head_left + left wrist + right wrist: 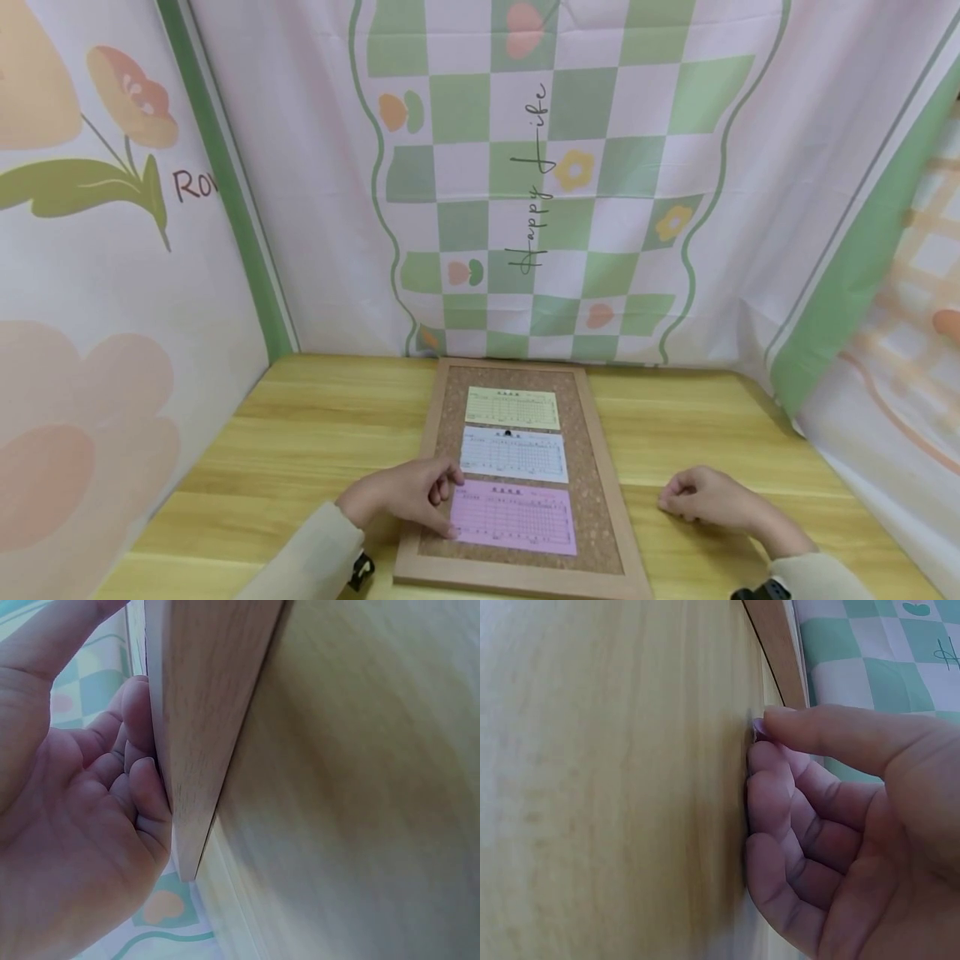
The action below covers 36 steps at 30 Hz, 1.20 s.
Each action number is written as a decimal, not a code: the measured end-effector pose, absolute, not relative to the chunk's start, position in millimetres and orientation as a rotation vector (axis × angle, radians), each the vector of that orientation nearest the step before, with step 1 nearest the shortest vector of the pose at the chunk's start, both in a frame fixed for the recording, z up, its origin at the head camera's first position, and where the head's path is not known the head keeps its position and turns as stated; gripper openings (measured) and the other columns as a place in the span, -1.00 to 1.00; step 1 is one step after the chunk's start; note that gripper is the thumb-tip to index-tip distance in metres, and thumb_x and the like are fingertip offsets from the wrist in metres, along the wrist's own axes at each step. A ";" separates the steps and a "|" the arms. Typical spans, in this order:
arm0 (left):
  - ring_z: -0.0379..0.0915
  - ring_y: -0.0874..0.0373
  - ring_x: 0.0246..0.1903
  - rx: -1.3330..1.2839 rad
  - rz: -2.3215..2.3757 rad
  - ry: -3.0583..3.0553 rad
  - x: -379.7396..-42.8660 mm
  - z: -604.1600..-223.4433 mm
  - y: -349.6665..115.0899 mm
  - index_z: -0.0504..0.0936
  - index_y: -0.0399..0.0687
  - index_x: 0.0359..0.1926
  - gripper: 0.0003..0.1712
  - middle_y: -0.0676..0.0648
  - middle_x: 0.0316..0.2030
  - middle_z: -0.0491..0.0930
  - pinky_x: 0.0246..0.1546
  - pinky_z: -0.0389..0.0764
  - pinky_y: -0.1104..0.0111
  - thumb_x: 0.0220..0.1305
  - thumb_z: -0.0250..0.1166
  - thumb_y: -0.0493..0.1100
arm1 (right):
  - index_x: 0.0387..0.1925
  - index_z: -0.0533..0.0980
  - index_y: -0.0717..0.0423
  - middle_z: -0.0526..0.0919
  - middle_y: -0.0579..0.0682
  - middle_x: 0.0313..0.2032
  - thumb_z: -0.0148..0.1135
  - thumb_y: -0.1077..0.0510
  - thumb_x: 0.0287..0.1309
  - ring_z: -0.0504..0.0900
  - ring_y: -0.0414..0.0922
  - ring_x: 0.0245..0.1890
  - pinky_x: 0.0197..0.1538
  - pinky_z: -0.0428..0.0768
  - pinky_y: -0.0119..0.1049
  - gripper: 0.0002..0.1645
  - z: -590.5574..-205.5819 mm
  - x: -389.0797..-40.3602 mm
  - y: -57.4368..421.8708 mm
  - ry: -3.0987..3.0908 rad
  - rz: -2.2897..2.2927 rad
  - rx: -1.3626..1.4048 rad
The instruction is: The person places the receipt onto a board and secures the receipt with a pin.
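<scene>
A pink printed slip [514, 518] lies on the framed cork board [600, 521], nearest to me. My left hand [412, 493] reaches over the board's left frame. Its thumb and forefinger are spread at the slip's two left corners, and the other fingers bend in beside the wooden frame [206, 712]. To the right of the board, my right hand [712, 500] rests low over the table, fingers curled. In the right wrist view its thumb meets the forefinger by a small purplish spot [759, 729]; I cannot tell whether anything is pinched there.
Above the pink slip lie a pale blue slip [513, 457] and a yellow-green slip [512, 408]. A black pin [507, 432] sits at the blue slip's top edge. The board lies on a wood-grain table [315, 417], with a checked cloth [517, 171] hanging behind.
</scene>
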<state>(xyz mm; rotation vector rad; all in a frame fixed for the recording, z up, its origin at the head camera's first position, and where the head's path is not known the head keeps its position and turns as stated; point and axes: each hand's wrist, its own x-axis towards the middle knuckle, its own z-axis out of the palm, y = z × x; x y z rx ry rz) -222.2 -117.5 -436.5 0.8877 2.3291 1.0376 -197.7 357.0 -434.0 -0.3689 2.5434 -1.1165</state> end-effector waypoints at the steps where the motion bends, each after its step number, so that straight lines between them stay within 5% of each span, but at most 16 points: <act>1: 0.31 0.30 -0.38 0.886 1.036 2.328 -222.3 -436.4 -117.6 0.46 -0.11 0.04 -0.37 0.01 -0.34 0.45 -0.31 0.40 0.45 -0.01 0.61 -0.18 | -0.28 0.59 0.27 0.54 -0.02 -0.49 0.24 0.18 0.33 0.47 -0.21 -0.51 -0.47 0.45 -0.39 -0.81 -434.0 -197.6 356.8 2.544 -1.117 -0.372; 36: 0.31 0.30 -0.38 0.901 1.037 2.336 -222.0 -436.9 -117.6 0.46 -0.12 0.03 -0.37 0.02 -0.34 0.44 -0.30 0.41 0.46 -0.02 0.62 -0.19 | -0.18 0.61 0.36 0.59 0.01 -0.44 0.22 0.22 0.34 0.56 -0.11 -0.41 -0.38 0.61 -0.28 -0.79 -426.1 -204.2 341.9 2.583 -1.164 -0.366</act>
